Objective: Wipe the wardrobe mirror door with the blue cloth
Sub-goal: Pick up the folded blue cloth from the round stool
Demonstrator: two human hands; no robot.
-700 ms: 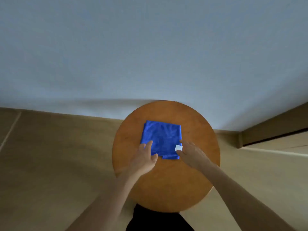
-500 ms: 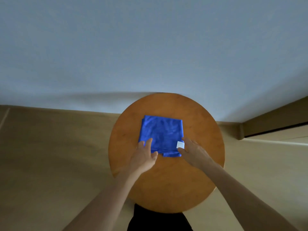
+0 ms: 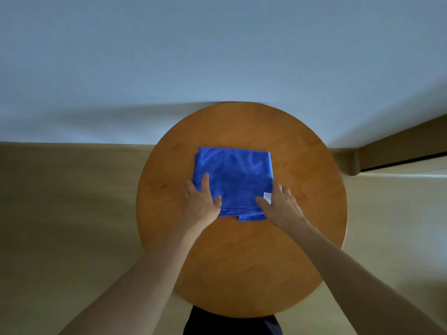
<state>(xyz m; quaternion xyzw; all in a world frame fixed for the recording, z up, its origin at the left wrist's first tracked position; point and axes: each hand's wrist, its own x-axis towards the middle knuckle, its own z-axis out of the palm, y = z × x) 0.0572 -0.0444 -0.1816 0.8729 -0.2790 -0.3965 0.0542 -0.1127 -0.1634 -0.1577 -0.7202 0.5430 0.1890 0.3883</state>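
A folded blue cloth (image 3: pixel 235 177) with a small white tag lies flat in the middle of a round wooden table (image 3: pixel 242 262). My left hand (image 3: pixel 202 201) rests on the cloth's near left corner, fingers straight and spread. On the near right corner lies my right hand (image 3: pixel 280 204), fingers extended along the cloth's right edge beside the tag. Neither hand has lifted the cloth. No mirror door shows in this view.
A pale wall (image 3: pixel 217 56) rises directly behind the table. Beige floor (image 3: pixel 60 213) surrounds it. At the right a brown skirting board (image 3: pixel 399 151) runs along a corner, with a dark gap beneath it.
The view has closed in on the table. Both hands slid a little farther onto the cloth's near corners. The cloth has stayed flat in its place.
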